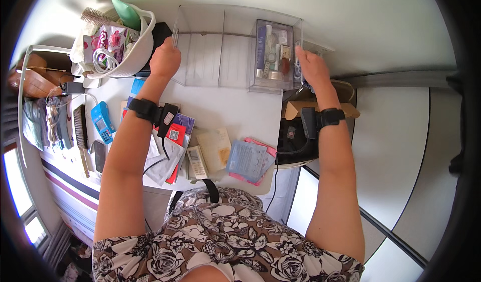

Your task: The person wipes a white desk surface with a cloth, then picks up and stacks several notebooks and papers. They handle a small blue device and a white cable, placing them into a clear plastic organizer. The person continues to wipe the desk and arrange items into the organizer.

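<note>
A large clear plastic storage box [199,24] with a divider stands at the back of the white desk, near the wall. My left hand [165,59] grips its left side, and the fingertips are partly hidden at the rim. On the opposite side my right hand [314,67] holds the right wall, with the thumb near the top. Inside the right end sits a smaller clear container [252,58]. It holds several tubes and bottles, a wristwatch [285,51] and other small items. The divider's left side shows only the bottom of the box.
Left of the box stands a white basket [144,43] of packets and a coiled cable. A blue handheld device [102,121], a brush [80,128], a phone [99,156], a remote control [197,162] and plastic pouches [248,159] lie nearer. A black bin [300,146] stands right.
</note>
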Action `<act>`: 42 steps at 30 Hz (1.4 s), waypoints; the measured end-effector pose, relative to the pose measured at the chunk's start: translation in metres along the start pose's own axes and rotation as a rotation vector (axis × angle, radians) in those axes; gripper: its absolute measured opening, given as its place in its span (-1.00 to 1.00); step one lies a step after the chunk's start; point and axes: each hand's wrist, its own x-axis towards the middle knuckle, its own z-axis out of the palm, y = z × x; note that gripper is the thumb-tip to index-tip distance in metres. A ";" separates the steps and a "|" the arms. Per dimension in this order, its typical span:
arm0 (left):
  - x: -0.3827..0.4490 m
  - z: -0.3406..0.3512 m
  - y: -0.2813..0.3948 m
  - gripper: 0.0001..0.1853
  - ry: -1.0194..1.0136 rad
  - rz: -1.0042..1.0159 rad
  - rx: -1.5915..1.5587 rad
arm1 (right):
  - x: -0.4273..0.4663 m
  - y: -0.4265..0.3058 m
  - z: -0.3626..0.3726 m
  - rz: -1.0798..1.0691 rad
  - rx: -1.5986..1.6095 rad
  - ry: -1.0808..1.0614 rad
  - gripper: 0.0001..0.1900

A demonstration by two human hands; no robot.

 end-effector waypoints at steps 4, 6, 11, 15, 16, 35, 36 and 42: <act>-0.025 -0.008 -0.006 -0.68 -0.080 -0.014 -0.157 | -0.044 0.006 -0.011 0.136 0.293 0.228 -0.60; -0.046 -0.010 -0.008 -0.64 -0.077 0.009 -0.198 | -0.082 0.009 -0.009 0.178 0.498 0.266 -0.66; -0.074 -0.005 0.000 -0.57 -0.084 -0.064 -0.280 | -0.131 -0.026 0.049 0.113 0.556 0.035 -0.75; -0.092 -0.004 0.035 -0.55 0.403 0.252 -0.176 | -0.137 -0.061 0.081 0.060 0.563 0.059 -0.72; -0.101 -0.005 0.045 -0.58 0.468 0.325 -0.207 | -0.133 -0.063 0.083 0.053 0.596 0.086 -0.72; -0.098 0.129 0.096 -0.54 -0.793 -0.614 -1.056 | -0.078 0.000 0.167 0.719 1.327 0.014 -0.67; -0.096 0.130 0.095 -0.53 -0.728 -0.603 -1.051 | -0.074 -0.003 0.169 0.731 1.308 0.040 -0.64; -0.098 0.137 0.096 -0.55 -0.637 -0.581 -0.981 | -0.072 0.000 0.170 0.731 1.149 0.028 -0.60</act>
